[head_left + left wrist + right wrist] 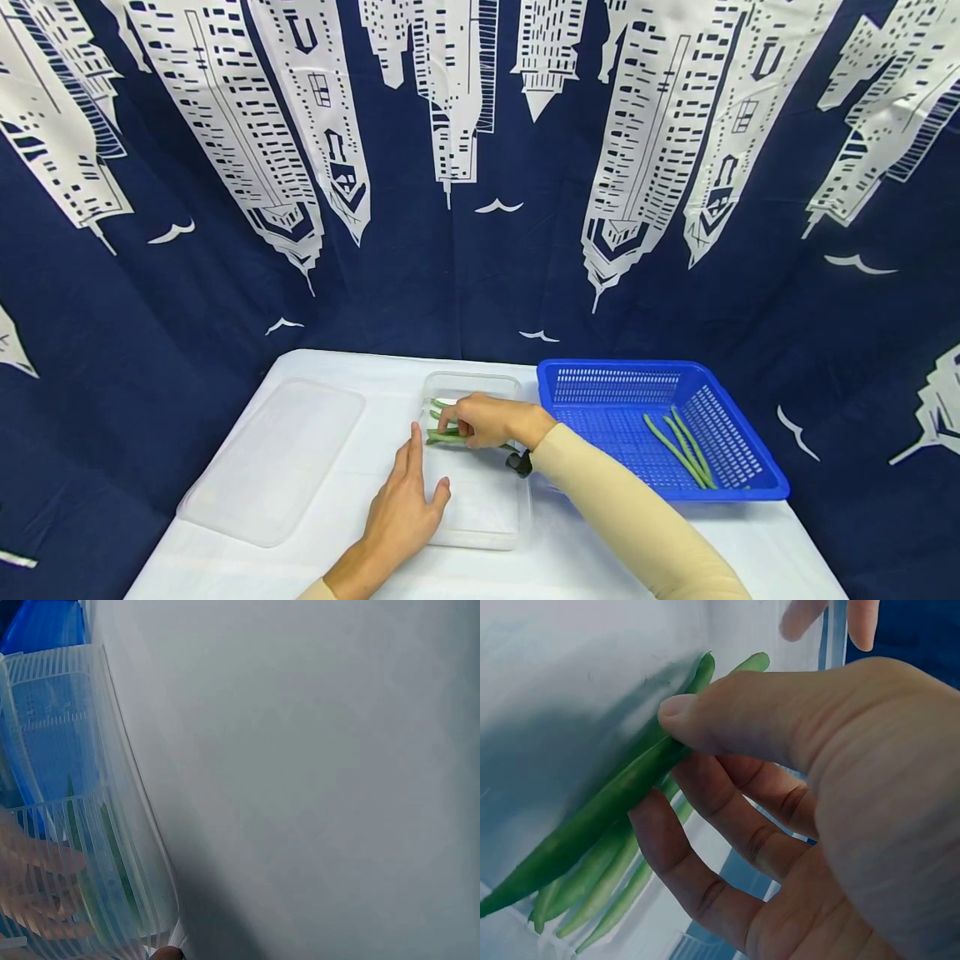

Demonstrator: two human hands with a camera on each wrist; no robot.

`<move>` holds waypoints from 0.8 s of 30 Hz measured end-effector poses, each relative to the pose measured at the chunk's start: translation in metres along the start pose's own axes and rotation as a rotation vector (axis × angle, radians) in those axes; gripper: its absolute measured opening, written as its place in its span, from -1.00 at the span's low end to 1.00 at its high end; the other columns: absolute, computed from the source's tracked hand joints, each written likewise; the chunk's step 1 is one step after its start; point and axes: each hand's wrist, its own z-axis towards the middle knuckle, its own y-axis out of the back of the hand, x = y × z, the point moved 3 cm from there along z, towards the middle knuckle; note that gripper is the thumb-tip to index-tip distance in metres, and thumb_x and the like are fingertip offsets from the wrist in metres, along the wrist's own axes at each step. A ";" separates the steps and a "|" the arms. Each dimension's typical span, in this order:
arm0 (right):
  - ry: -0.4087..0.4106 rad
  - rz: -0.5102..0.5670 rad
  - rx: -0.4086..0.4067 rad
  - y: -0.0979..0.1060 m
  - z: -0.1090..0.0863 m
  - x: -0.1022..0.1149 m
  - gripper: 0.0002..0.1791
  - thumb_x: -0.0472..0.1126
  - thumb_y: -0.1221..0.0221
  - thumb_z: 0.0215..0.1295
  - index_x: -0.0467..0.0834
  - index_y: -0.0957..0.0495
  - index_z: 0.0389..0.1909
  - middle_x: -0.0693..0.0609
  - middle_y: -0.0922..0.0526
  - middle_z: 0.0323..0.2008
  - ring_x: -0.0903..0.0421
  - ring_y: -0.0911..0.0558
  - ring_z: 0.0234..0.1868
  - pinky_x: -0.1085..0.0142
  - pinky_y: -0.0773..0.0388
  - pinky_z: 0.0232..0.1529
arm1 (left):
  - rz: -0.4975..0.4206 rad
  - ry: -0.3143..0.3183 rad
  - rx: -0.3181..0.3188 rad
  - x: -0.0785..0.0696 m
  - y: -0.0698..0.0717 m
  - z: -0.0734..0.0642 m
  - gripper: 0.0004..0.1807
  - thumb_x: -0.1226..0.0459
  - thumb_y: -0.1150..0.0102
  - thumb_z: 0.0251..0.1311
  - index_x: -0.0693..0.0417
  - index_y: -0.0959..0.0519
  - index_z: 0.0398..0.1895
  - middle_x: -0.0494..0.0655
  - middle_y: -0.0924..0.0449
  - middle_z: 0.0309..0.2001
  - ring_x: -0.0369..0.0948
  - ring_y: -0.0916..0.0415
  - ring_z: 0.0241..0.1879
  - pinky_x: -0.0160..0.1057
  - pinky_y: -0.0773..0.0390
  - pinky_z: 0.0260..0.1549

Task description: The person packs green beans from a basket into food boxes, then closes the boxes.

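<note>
A clear plastic container [474, 539] stands at the middle of the table with several green beans [437, 414] lying crosswise in its far half. My right hand [487, 419] reaches into it and pinches a green bean [592, 817] between thumb and fingers, just above other beans in the right wrist view. Along the container's left side my left hand [405, 504] is held with straight fingers and the thumb apart; whether it touches the wall I cannot tell. Through the slatted wall, the left wrist view shows the right hand's fingers [45, 859] by the beans.
To the right is a blue plastic basket [592, 429] with a few green beans [678, 450] inside. A translucent flat lid [277, 462] lies on the left of the white table [367, 467]. Behind hangs a dark blue cloth [450, 292] printed with white buildings.
</note>
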 end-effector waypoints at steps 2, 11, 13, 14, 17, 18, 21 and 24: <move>-0.007 0.003 0.004 -0.002 0.001 -0.001 -0.45 -0.50 -0.45 0.44 0.00 -0.77 0.34 0.05 -0.81 -0.19 0.31 -0.62 -0.21 0.42 -0.66 0.00 | 0.003 -0.002 -0.003 0.000 0.000 0.000 0.09 0.12 -0.39 0.58 0.28 0.01 0.93 0.31 -0.37 0.75 0.30 -0.74 0.40 0.30 -0.85 0.11; -0.029 0.044 0.017 -0.006 0.004 -0.002 -0.42 -0.55 -0.45 0.39 -0.01 -0.78 0.33 0.04 -0.80 -0.21 0.32 -0.59 -0.25 0.43 -0.63 -0.06 | -0.006 -0.008 0.000 -0.001 0.000 0.000 0.09 0.12 -0.39 0.57 0.28 0.01 0.93 0.35 -0.37 0.74 0.37 -0.70 0.43 0.35 -0.84 0.14; -0.034 0.048 0.018 -0.008 0.005 -0.003 -0.41 -0.56 -0.44 0.38 -0.01 -0.78 0.33 0.03 -0.80 -0.21 0.32 -0.58 -0.25 0.43 -0.62 -0.07 | -0.004 -0.009 0.001 -0.001 0.000 0.000 0.09 0.12 -0.39 0.57 0.29 0.01 0.93 0.36 -0.37 0.74 0.37 -0.71 0.42 0.35 -0.84 0.14; -0.036 0.050 0.019 -0.008 0.005 -0.003 -0.41 -0.56 -0.44 0.38 -0.01 -0.78 0.33 0.02 -0.80 -0.20 0.32 -0.58 -0.25 0.43 -0.62 -0.07 | -0.005 -0.010 0.000 -0.001 0.000 0.000 0.09 0.12 -0.40 0.57 0.29 0.01 0.93 0.36 -0.37 0.73 0.37 -0.71 0.42 0.35 -0.85 0.13; -0.037 0.052 0.021 -0.010 0.007 -0.004 -0.42 -0.55 -0.45 0.38 0.00 -0.79 0.32 0.03 -0.80 -0.19 0.32 -0.58 -0.24 0.43 -0.62 -0.06 | -0.005 -0.010 -0.003 0.000 0.000 0.000 0.09 0.12 -0.40 0.57 0.29 0.00 0.93 0.35 -0.37 0.74 0.36 -0.72 0.41 0.35 -0.85 0.12; -0.036 0.052 0.021 -0.010 0.007 -0.004 -0.42 -0.55 -0.46 0.38 0.00 -0.79 0.31 0.04 -0.80 -0.19 0.32 -0.58 -0.24 0.43 -0.62 -0.06 | -0.005 -0.010 -0.004 0.000 0.000 0.000 0.09 0.12 -0.40 0.57 0.28 0.01 0.93 0.34 -0.37 0.74 0.36 -0.72 0.41 0.35 -0.85 0.12; -0.024 0.054 0.018 -0.010 0.008 -0.005 -0.44 -0.54 -0.46 0.40 -0.02 -0.79 0.31 0.02 -0.81 -0.17 0.32 -0.58 -0.24 0.44 -0.62 -0.06 | -0.005 -0.009 -0.004 0.000 0.000 0.000 0.09 0.12 -0.39 0.58 0.26 0.01 0.94 0.33 -0.37 0.75 0.36 -0.71 0.42 0.35 -0.85 0.12; -0.010 0.058 0.012 -0.010 0.008 -0.005 -0.48 -0.51 -0.47 0.41 -0.06 -0.80 0.31 -0.03 -0.83 -0.15 0.32 -0.59 -0.23 0.44 -0.63 -0.05 | -0.005 -0.009 0.000 0.000 0.000 0.001 0.09 0.11 -0.38 0.58 0.25 0.02 0.94 0.33 -0.36 0.75 0.36 -0.71 0.42 0.35 -0.84 0.13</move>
